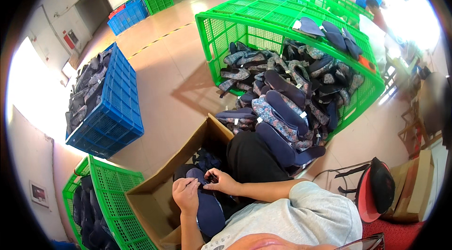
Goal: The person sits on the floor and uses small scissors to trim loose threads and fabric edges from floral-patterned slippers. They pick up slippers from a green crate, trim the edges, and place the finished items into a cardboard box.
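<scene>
A navy-soled slipper (210, 213) lies across my lap, in front of my body. My left hand (185, 195) is closed in a pinch at its upper edge. Close beside it, my right hand (223, 182) is curled shut, with something small and dark at its fingertips that I cannot make out. Below the hands stands an open cardboard box (155, 194), with dark pieces (206, 159) in it. Past my knee, a heap of floral slippers with navy soles (282, 111) spills out of a green crate (362, 109) tipped on its side.
Several slippers (334, 36) lie on top of the tipped crate. A blue crate (115, 109) full of slippers stands at the left, and a green crate (115, 198) with navy ones nearer. A red-and-black bag (374, 189) is on my right. Another person (376, 17) is at the far right.
</scene>
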`<state>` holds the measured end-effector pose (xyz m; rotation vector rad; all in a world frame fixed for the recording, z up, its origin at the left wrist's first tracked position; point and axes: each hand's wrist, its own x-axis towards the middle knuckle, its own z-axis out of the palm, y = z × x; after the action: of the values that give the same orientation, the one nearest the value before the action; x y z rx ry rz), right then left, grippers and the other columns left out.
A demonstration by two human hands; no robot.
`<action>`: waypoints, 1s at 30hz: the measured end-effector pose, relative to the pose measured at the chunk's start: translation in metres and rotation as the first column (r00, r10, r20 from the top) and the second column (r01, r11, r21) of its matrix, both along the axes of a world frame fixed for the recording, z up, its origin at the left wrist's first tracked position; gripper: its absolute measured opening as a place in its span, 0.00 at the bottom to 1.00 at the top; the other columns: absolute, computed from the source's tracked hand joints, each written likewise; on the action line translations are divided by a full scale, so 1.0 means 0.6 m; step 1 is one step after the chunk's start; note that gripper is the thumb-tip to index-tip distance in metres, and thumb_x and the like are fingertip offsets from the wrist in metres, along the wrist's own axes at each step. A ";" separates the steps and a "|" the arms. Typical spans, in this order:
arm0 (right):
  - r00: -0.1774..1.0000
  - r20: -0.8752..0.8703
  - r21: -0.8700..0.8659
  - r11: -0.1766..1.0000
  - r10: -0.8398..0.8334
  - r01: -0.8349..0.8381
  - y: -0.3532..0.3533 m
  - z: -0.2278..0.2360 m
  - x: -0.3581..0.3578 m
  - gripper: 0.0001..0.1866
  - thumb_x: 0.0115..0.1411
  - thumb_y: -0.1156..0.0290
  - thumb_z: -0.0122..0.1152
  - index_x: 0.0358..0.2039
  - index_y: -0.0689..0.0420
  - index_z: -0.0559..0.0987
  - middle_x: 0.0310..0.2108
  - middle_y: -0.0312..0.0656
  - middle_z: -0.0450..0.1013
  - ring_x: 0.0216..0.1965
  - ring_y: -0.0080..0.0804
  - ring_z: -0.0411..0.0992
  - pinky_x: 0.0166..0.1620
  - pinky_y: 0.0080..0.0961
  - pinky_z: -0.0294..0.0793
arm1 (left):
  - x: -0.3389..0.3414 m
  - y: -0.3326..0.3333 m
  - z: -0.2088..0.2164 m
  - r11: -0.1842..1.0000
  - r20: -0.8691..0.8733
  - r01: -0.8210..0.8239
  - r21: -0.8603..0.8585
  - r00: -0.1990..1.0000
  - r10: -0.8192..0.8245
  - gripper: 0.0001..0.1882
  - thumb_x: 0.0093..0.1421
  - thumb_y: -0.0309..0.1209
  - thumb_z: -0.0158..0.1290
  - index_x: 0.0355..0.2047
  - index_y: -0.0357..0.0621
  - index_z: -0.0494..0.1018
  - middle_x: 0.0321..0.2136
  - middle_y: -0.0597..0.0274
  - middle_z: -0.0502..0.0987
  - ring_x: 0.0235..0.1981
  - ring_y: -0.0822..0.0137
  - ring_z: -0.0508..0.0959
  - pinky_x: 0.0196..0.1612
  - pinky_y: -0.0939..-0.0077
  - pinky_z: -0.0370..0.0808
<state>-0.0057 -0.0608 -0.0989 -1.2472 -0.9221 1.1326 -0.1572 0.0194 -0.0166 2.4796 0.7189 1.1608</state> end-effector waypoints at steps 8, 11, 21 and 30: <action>0.998 0.019 0.033 0.998 -0.062 0.061 -0.008 -0.032 -0.008 0.30 0.50 0.58 0.76 0.47 0.58 0.71 0.39 0.38 0.70 0.38 0.24 0.67 0.45 0.23 0.70 | -0.036 0.012 -0.020 0.915 0.089 -0.257 -0.311 0.951 0.297 0.03 0.56 0.19 0.57 0.26 0.37 0.74 0.31 0.59 0.75 0.34 0.66 0.75 0.39 0.74 0.74; 0.998 0.036 -0.001 0.999 -0.048 0.048 -0.011 -0.032 -0.012 0.29 0.49 0.60 0.76 0.45 0.58 0.70 0.38 0.38 0.70 0.37 0.25 0.67 0.44 0.24 0.71 | -0.025 -0.009 -0.011 0.804 0.092 -0.179 -0.568 0.956 0.277 0.05 0.55 0.20 0.58 0.32 0.38 0.74 0.36 0.61 0.74 0.35 0.72 0.74 0.38 0.79 0.74; 0.999 0.029 -0.181 0.983 0.026 -0.020 -0.041 -0.022 -0.025 0.25 0.51 0.65 0.74 0.42 0.57 0.69 0.33 0.38 0.69 0.35 0.25 0.66 0.41 0.22 0.68 | -0.079 -0.033 -0.049 0.889 -0.134 -0.260 -0.376 0.965 0.225 0.10 0.48 0.19 0.61 0.28 0.38 0.71 0.27 0.59 0.70 0.27 0.64 0.71 0.32 0.74 0.69; 0.993 0.066 -0.010 0.995 0.098 -0.097 -0.039 -0.022 -0.027 0.15 0.53 0.71 0.71 0.35 0.58 0.72 0.29 0.36 0.68 0.34 0.22 0.66 0.39 0.22 0.68 | -0.096 -0.076 -0.081 0.830 -0.019 -0.495 -0.257 0.861 0.508 0.12 0.45 0.15 0.57 0.25 0.39 0.64 0.25 0.58 0.64 0.27 0.59 0.67 0.32 0.69 0.66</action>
<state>-0.0217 -0.0841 -0.1121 -1.2635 -1.0392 1.1773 -0.2148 -0.0259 -0.0654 2.0926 1.4721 1.1945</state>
